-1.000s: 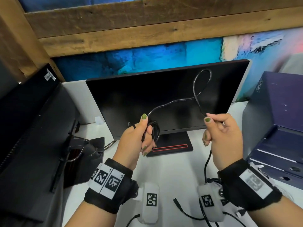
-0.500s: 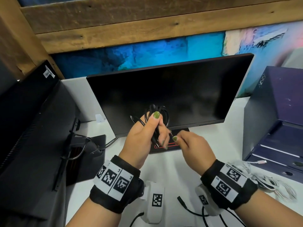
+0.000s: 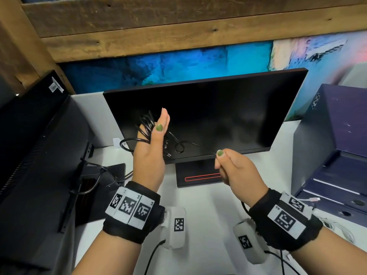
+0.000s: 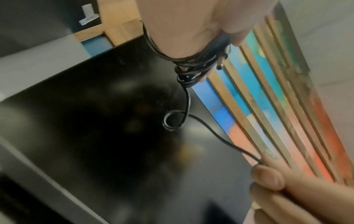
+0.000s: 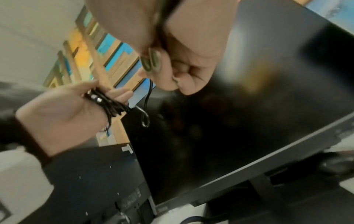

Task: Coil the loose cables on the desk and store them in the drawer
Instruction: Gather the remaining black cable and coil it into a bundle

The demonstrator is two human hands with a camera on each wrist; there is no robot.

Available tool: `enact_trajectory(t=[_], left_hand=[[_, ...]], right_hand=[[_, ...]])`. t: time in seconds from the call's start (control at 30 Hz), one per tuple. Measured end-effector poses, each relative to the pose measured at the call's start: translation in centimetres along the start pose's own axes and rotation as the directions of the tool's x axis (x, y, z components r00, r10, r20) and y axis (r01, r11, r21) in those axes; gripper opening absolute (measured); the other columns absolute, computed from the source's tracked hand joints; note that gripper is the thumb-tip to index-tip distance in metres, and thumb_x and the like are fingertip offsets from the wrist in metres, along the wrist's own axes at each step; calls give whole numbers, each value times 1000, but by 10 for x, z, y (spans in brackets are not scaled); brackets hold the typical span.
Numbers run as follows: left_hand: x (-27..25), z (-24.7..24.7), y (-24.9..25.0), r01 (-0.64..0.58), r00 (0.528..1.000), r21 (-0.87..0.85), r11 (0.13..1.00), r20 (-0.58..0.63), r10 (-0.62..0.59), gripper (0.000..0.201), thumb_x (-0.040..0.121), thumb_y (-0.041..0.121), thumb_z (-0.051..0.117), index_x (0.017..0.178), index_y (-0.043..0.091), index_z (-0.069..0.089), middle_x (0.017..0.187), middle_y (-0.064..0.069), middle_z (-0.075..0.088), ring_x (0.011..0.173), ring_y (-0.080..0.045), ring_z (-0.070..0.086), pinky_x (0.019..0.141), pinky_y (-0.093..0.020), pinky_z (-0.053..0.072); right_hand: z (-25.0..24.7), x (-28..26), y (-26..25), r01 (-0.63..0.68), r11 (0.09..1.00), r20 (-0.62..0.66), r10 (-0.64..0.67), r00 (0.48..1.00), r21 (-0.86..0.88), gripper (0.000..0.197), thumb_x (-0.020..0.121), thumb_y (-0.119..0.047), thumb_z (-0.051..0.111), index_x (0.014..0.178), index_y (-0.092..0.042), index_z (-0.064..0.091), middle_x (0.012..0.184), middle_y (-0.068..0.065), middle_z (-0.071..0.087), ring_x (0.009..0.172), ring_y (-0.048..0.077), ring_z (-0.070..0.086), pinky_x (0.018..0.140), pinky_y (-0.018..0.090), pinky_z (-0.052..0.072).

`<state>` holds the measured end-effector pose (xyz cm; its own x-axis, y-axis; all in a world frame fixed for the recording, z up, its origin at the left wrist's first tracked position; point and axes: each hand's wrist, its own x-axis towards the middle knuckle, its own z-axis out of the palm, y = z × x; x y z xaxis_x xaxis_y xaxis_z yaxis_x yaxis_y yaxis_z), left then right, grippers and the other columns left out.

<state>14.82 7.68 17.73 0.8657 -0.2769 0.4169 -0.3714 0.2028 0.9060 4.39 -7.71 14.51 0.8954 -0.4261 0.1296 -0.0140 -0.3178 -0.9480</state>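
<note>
A thin black cable (image 3: 147,124) is wound in several turns around my raised left hand (image 3: 156,135), in front of the dark monitor. That hand's fingers point up, and its thumb pins the bundle (image 4: 193,65) against the palm. From the bundle the cable drops into a small loop (image 3: 179,147) and runs right to my right hand (image 3: 220,157). The right hand pinches this free length between thumb and forefinger, lower and to the right of the left hand. The right wrist view shows the coil (image 5: 113,104) across the left palm with a metal plug tip. No drawer can be made out.
A black monitor (image 3: 218,116) stands on the white desk (image 3: 208,205) just behind my hands. A second dark screen (image 3: 39,145) stands at the left with cables at its base. A dark blue box unit (image 3: 337,135) fills the right, with a loose white cable (image 3: 341,227) beside it.
A second ago my right hand held a tall loop up. It carried the loop to the left hand, then drew away right along the cable. The left hand's fingers have straightened.
</note>
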Motion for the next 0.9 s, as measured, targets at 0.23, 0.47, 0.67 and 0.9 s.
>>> enact_trajectory(t=[0.23,0.47,0.67,0.9], left_hand=[[3,-6,-21,-360,931,856,370,308,194,49,92,41,38,101,0,63,90,-13,66,92,-30,63,81,-32,51],[-12,-1,-28,-357,929,902,241,371,-13,28,89,33,56,85,5,59,67,-10,59,66,-31,60,58,-33,46],[-28,22,3,25,865,679,734,354,-356,26,98,34,45,76,22,52,65,9,59,61,1,56,57,-17,39],[-29,37,31,287,933,291,913,133,-336,37,99,29,45,68,13,58,69,-1,73,67,-4,64,75,-29,47]], right_hand=[[-10,1,-2,142,961,149,-109,983,-236,6,90,-28,61,88,-25,56,49,-11,43,51,7,39,52,17,33],[-45,25,9,248,584,-14,-406,914,-773,9,82,-35,70,75,-32,64,71,-13,62,75,14,55,84,39,33],[-40,35,20,140,522,-115,-427,897,-842,8,87,-22,64,81,-25,70,89,-4,60,89,22,56,109,55,22],[-10,17,23,157,807,21,-176,984,-570,12,93,-13,53,100,-14,63,99,-3,58,102,18,53,116,42,19]])
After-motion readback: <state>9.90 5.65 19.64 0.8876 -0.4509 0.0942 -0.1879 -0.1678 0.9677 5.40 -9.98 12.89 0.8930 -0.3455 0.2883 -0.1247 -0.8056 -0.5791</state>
